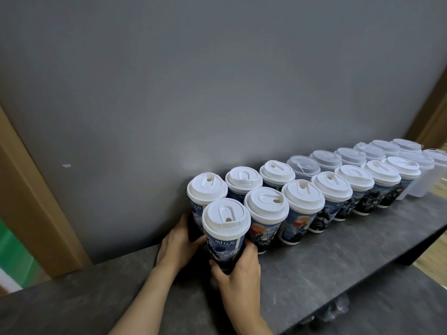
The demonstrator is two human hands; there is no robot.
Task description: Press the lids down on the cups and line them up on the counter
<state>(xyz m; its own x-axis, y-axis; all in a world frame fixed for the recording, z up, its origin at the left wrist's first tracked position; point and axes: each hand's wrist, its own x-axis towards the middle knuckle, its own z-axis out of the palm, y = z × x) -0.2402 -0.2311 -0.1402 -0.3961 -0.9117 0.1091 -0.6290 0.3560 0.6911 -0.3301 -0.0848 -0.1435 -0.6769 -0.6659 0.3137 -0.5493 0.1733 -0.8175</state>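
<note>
1. The nearest cup (223, 247) stands upright on the dark tabletop (338, 252), long axis vertical, at the near-left end of the front row. Its white lid (226, 219) is on top, sip hole facing toward the camera.
2. Right hand (238, 274) has its grip wrapped around the lower part of that cup, thumb on the left side. Left hand (179, 240) has its grip curled around the back-row cup (197, 213) right behind it, low on the body.
3. Count: two rows running away to the right along the grey wall (217, 81). I get about ten printed cups with opaque white lids, seven in front and three in back. Past those are clear plastic cups (303, 166) with translucent lids, roughly nine, but the far ones blur together.
4. The printed cups are dark blue with illustrated artwork. There's a white band with Chinese characters on the nearest one, too soft to read properly.
</note>
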